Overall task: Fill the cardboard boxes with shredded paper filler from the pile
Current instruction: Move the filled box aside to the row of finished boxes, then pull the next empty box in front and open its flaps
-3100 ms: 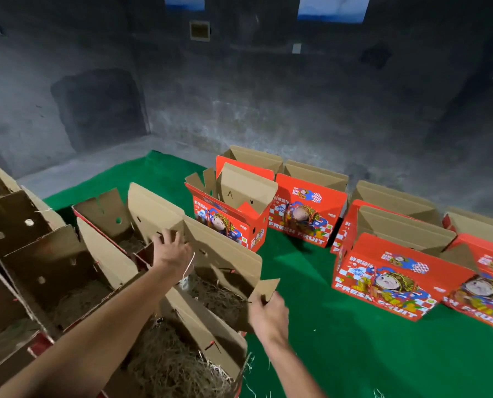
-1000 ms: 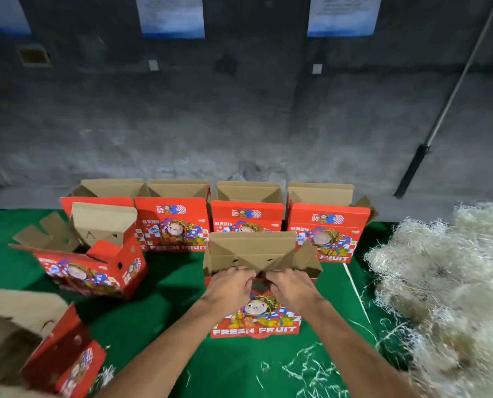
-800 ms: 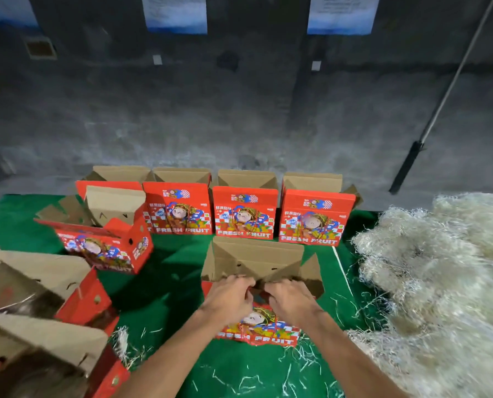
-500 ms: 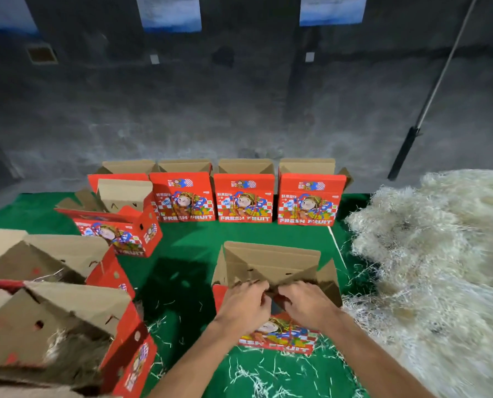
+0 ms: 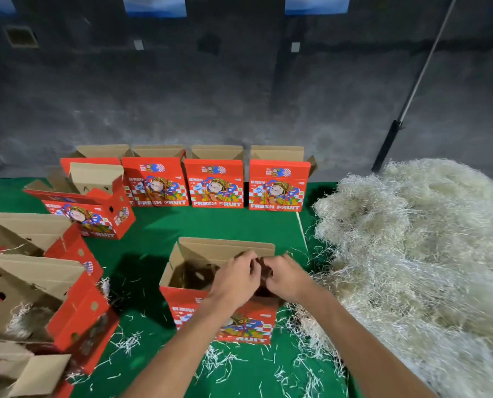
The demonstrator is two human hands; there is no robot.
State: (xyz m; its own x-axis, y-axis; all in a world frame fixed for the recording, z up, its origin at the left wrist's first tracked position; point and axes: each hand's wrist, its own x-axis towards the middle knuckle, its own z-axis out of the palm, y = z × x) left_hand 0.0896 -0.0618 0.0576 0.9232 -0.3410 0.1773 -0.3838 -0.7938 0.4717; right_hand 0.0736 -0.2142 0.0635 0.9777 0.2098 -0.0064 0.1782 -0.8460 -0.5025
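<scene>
Both hands' fingers (image 5: 246, 258) curl over box (image 5: 182, 304).

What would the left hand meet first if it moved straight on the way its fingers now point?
Probably the back flap of the open box. The left hand points away from the person over the opening, and that brown flap stands just beyond its fingertips. Depth is unclear.
</scene>
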